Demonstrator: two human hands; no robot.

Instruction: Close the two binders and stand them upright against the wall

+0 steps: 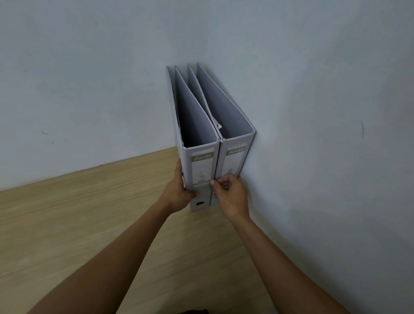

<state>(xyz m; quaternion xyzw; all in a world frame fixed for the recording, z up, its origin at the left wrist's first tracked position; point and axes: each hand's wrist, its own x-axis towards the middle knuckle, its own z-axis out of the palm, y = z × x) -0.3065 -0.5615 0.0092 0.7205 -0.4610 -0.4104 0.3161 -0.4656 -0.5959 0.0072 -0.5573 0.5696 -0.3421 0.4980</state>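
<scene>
While binders [215,162] stand upright, hands [205,194] clasp spines.

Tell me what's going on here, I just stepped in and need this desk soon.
A person is tidying two grey binders on the wooden desk. Both stand upright, closed, side by side, spines facing the person. The right binder sits next to the wall on the right. The left hand holds the left binder by its outer side and spine, low down. The right hand pinches at the seam between the two spines, apparently squaring them up. The job looks nearly finished.
</scene>
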